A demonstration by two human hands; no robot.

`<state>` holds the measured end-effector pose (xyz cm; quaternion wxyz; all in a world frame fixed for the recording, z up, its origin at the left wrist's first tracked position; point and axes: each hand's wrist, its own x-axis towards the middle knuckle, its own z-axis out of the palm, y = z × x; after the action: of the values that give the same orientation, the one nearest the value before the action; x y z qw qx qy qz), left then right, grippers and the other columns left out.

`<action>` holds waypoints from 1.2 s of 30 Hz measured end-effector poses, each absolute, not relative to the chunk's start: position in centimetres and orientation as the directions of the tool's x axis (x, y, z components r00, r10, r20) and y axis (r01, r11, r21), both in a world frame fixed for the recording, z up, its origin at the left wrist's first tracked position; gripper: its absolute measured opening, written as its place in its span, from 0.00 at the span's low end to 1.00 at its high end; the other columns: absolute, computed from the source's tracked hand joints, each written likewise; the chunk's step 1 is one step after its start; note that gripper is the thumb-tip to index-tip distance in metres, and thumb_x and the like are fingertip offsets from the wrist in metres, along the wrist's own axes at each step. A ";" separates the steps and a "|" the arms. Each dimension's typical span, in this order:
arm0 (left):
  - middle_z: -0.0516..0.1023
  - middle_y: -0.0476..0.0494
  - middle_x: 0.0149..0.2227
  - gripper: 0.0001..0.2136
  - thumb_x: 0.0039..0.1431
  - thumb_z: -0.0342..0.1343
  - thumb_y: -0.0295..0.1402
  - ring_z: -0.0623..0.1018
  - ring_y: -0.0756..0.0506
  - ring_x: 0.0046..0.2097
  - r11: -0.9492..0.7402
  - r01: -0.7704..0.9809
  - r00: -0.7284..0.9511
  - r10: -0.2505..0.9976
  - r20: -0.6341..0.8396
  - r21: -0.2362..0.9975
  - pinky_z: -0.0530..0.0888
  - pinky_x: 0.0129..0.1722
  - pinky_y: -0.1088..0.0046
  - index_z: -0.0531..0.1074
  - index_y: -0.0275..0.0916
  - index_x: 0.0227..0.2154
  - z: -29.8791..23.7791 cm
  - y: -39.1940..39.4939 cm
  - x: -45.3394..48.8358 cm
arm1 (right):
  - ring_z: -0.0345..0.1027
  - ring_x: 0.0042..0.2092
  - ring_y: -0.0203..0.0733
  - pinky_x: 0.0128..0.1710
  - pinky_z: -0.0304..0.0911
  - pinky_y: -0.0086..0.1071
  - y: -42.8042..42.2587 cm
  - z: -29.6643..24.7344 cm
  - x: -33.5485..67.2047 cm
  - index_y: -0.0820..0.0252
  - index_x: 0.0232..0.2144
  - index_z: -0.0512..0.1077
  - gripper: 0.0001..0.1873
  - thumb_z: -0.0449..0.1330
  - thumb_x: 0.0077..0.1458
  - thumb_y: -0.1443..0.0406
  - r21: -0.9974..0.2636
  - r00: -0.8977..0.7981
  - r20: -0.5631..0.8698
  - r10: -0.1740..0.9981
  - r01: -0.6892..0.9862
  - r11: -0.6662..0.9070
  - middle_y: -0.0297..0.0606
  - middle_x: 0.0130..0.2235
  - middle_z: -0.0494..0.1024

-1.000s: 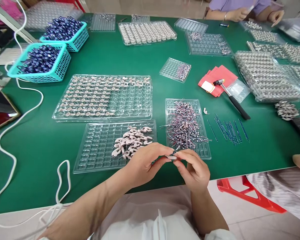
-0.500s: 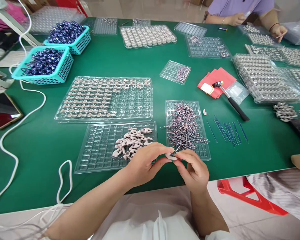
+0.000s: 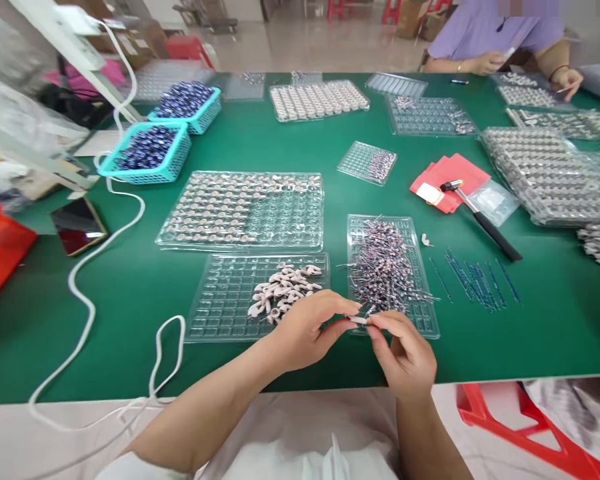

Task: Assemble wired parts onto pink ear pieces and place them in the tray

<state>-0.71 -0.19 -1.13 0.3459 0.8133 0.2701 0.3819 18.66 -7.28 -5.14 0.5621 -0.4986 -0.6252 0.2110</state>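
Between the fingertips of both hands is a small white plastic earphone shell (image 3: 359,320). My left hand (image 3: 316,327) pinches its left end, and my right hand (image 3: 404,347) pinches the other end. Whether the right fingers also hold a tiny wired part is too small to tell. Behind my left hand, a pile of similar white shells (image 3: 285,290) lies on a clear tray (image 3: 223,293). Just beyond my right hand, a heap of small parts with thin wires (image 3: 385,260) covers another clear tray (image 3: 423,267).
A larger tray partly filled with shells (image 3: 205,207) lies farther back. To the right are a hammer (image 3: 490,230), red paper (image 3: 443,170) and blue wire strips (image 3: 475,280). Turquoise baskets (image 3: 153,175), a phone (image 3: 79,225) and a white cable (image 3: 87,300) are left. A co-worker (image 3: 500,47) sits opposite.
The camera view has swung left and up, so the table appears shifted right and lower. The shell between my fingertips has turned to look flatter; both hands keep their pinch.
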 end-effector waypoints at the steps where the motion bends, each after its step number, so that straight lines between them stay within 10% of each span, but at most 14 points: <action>1: 0.84 0.39 0.44 0.07 0.65 0.58 0.26 0.83 0.44 0.46 -0.606 0.198 0.540 0.723 0.430 0.770 0.79 0.47 0.65 0.74 0.40 0.45 -0.8 0.0 -1.0 | 0.77 0.39 0.41 0.38 0.74 0.35 -7.3 -5.3 18.7 0.52 0.45 0.77 0.16 0.62 0.57 0.74 -0.828 0.147 0.490 0.859 0.387 0.406 0.38 0.38 0.82; 9: 0.79 0.43 0.36 0.05 0.64 0.60 0.35 0.78 0.46 0.37 -0.308 0.604 0.190 0.951 0.242 0.735 0.76 0.36 0.70 0.78 0.40 0.38 1.9 2.6 -7.6 | 0.78 0.38 0.43 0.32 0.75 0.32 -7.8 -5.9 18.8 0.55 0.40 0.80 0.06 0.64 0.59 0.64 -0.886 0.273 0.379 0.884 0.382 0.262 0.41 0.38 0.82; 22: 0.84 0.41 0.39 0.12 0.64 0.56 0.41 0.82 0.42 0.37 -0.146 0.824 0.166 0.986 0.012 0.548 0.79 0.34 0.68 0.80 0.41 0.41 1.0 4.1 -13.2 | 0.77 0.29 0.41 0.12 0.61 0.27 -7.6 -5.3 19.1 0.51 0.36 0.80 0.10 0.64 0.58 0.55 -0.856 0.243 0.327 0.913 0.486 0.178 0.41 0.37 0.84; 36: 0.74 0.38 0.55 0.15 0.68 0.57 0.37 0.78 0.41 0.51 0.102 0.922 -0.117 0.993 0.017 0.373 0.78 0.49 0.56 0.71 0.37 0.54 -1.2 21.7 -11.8 | 0.80 0.31 0.41 0.30 0.76 0.27 -6.8 -5.5 19.5 0.52 0.36 0.79 0.07 0.62 0.60 0.59 -0.762 0.111 0.460 0.881 0.558 0.327 0.36 0.36 0.84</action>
<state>-11.77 21.71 -1.25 0.1199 0.6534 0.7327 0.1477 19.46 -6.79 -5.47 0.4957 -0.5566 -0.6465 0.1628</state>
